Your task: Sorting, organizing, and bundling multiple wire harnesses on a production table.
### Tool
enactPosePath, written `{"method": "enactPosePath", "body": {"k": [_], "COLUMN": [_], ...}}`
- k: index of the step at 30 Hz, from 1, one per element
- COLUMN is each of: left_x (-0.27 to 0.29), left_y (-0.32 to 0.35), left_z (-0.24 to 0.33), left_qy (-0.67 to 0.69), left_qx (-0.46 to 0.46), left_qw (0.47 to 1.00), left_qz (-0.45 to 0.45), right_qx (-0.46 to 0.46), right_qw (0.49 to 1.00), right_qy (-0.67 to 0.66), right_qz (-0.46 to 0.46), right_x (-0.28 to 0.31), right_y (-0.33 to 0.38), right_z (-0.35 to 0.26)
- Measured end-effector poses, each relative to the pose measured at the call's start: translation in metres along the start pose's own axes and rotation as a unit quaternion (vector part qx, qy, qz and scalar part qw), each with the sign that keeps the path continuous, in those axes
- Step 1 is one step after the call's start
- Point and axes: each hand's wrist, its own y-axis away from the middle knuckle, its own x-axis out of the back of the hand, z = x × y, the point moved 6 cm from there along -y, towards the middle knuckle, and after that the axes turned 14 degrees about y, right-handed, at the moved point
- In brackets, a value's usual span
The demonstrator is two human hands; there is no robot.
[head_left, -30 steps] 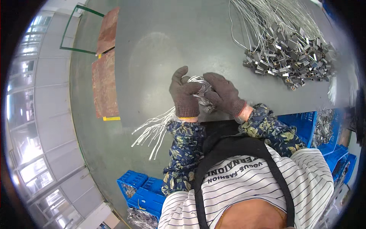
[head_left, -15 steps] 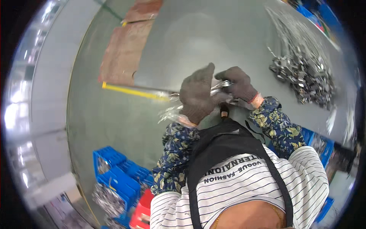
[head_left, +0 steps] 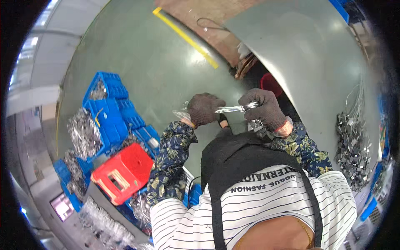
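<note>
My left hand and my right hand, both in dark knitted gloves, are held at about the same height in front of my apron. A bundle of thin silvery wires stretches between them. Both hands are closed round the bundle, the left on one end and the right farther along. Loose wire tips and a clear plastic cuff show by my left wrist. Under my right hand hang small shiny metal pieces, partly hidden by the glove; whether they join the wires I cannot tell.
At the right, a grey table bears a heap of metal pieces with wires. Blue crates with silvery parts and a red plastic stool stand at the left. Under the table edge is a red bucket; yellow tape marks the floor.
My view has turned left, bringing crates and stool further in and shifting the table right. My left hand, earlier flat with fingers extended, has closed round the wire bundle; my right hand keeps its hold.
</note>
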Motion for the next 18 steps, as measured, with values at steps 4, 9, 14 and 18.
{"method": "enactPosePath", "body": {"k": [4, 9, 14, 18], "left_x": [-0.025, -0.050, -0.111, -0.125], "left_y": [0.033, 0.040, -0.006, -0.008], "left_z": [0.001, 0.004, -0.050, -0.045], "left_qy": [0.170, 0.250, 0.228, 0.100], "left_qx": [0.103, 0.299, 0.323, 0.236], "left_qw": [0.976, 0.916, 0.908, 0.945], "left_qz": [-0.086, -0.093, 0.137, 0.203], "right_qx": [0.139, 0.373, -0.017, -0.051], "right_qw": [0.975, 0.866, 0.985, 0.988], "right_qy": [0.143, 0.311, 0.170, 0.141], "right_qz": [-0.094, -0.119, -0.015, -0.038], "right_x": [-0.019, -0.028, -0.032, 0.005], "right_y": [-0.001, 0.000, -0.003, -0.024], "right_z": [-0.036, -0.064, 0.005, 0.061]}}
